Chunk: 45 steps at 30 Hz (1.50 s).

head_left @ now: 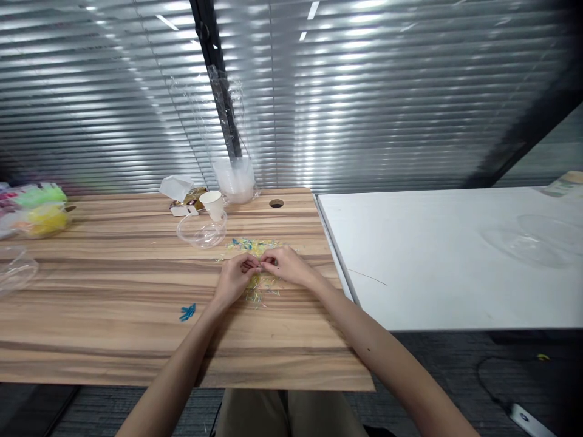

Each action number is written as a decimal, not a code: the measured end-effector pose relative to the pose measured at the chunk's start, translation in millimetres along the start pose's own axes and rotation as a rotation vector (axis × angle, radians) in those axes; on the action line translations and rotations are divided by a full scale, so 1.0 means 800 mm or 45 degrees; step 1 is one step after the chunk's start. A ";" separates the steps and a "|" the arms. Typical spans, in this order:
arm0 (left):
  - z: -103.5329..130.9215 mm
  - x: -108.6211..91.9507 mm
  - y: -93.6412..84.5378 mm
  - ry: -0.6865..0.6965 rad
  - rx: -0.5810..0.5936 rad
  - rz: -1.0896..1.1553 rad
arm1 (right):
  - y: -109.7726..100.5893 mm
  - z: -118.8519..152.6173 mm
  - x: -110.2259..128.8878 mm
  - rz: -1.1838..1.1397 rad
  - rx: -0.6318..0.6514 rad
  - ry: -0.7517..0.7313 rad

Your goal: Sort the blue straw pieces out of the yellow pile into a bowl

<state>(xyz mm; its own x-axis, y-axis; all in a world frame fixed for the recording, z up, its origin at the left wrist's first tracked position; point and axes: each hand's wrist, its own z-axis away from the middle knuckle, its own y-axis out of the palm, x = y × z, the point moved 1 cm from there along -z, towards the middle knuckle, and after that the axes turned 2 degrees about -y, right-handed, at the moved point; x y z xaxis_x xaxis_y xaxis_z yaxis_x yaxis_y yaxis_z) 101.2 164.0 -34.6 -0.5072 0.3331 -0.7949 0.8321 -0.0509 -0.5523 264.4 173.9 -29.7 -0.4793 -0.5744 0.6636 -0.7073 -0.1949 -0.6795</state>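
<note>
On the near right of the clear bowl [201, 232], yellow shreds [263, 283] lie beneath the left hand [237, 277] and right hand [286, 266]; thumbs and fingers bunch close, but I cannot tell what they pinch; light, slow tugs should part shreds best

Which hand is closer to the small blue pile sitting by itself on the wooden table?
The left. The left hand is ahead and to the right of the blue pile; the right hand is farther right.
</note>
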 end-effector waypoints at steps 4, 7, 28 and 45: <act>0.000 -0.002 0.000 0.001 -0.008 -0.004 | -0.002 0.000 0.003 -0.007 0.011 0.011; 0.000 -0.001 -0.001 0.003 0.006 -0.009 | -0.003 0.000 0.003 -0.007 0.014 0.009; 0.001 -0.003 -0.001 0.008 -0.001 -0.005 | 0.000 0.000 -0.001 -0.003 0.015 -0.004; 0.000 0.001 0.000 0.019 0.005 -0.015 | 0.000 0.000 -0.001 -0.009 0.013 -0.004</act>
<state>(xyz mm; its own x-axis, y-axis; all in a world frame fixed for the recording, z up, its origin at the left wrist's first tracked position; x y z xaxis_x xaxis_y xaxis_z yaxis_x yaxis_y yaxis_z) 101.0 164.1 -35.1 -0.5136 0.3478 -0.7844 0.8252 -0.0502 -0.5626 264.8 174.7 -30.5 -0.4723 -0.5756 0.6676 -0.7056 -0.2070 -0.6777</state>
